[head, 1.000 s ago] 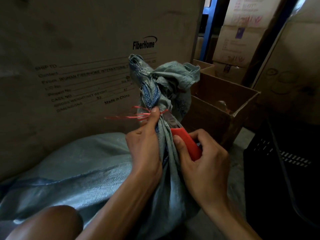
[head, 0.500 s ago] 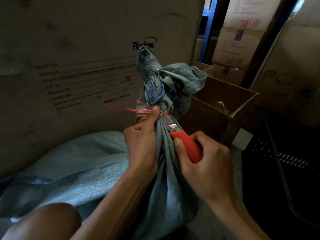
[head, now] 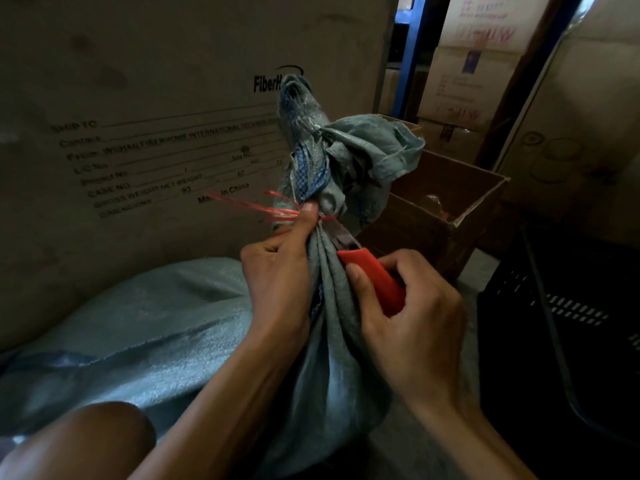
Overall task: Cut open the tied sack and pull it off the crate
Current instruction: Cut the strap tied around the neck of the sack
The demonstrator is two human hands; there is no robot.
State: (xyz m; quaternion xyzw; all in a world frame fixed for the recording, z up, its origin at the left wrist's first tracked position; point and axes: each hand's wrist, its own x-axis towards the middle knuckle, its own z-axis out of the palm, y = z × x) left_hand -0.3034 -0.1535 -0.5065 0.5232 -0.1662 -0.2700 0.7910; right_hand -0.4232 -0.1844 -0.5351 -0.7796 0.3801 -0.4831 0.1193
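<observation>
Blade (head: 341,235) now nearer red tie (head: 277,211)

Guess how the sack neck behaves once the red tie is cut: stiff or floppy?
Likely floppy: the sack bunches into soft folds under the left hand. The top droops above the red tie, so it should splay open. The weave looks slick; may slip.

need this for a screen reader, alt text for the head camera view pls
A person's left hand grips the gathered neck of a blue woven sack below its red string tie, while the right hand pushes a red-handled utility knife up at the tie. Cardboard boxes stand behind.
</observation>
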